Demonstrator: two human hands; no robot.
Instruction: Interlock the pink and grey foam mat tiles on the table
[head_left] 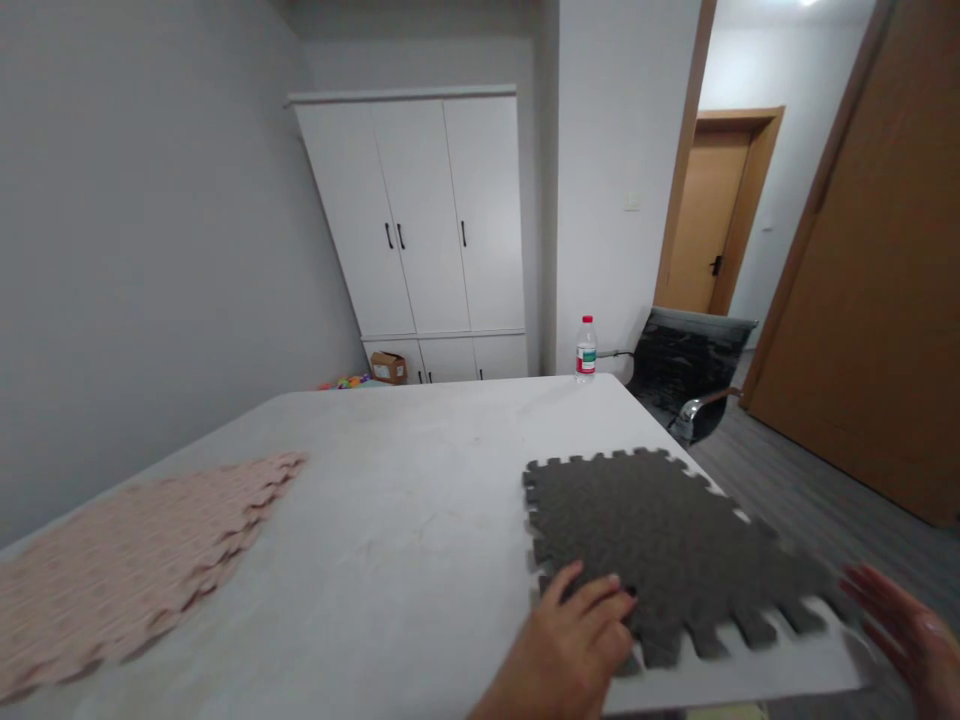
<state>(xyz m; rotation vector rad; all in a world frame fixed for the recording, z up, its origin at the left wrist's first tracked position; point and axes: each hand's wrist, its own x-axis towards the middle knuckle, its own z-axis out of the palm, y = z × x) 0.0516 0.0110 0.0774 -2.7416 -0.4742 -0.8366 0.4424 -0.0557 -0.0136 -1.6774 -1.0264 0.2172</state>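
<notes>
A dark grey foam puzzle mat (660,540) with toothed edges lies flat on the right part of the white table (405,500). My left hand (577,630) rests on the mat's near left corner, fingers spread and pressing on it. My right hand (904,625) hovers open at the mat's near right corner, by the table's right edge, holding nothing. A stack of pink foam puzzle mats (127,560) lies fanned out on the table's left side, far from both hands.
A plastic water bottle (586,349) with a red cap stands at the table's far edge. A black office chair (690,375) sits beyond the far right corner. White wardrobe (427,230), a cardboard box (388,367) and wooden doors (877,270) stand behind.
</notes>
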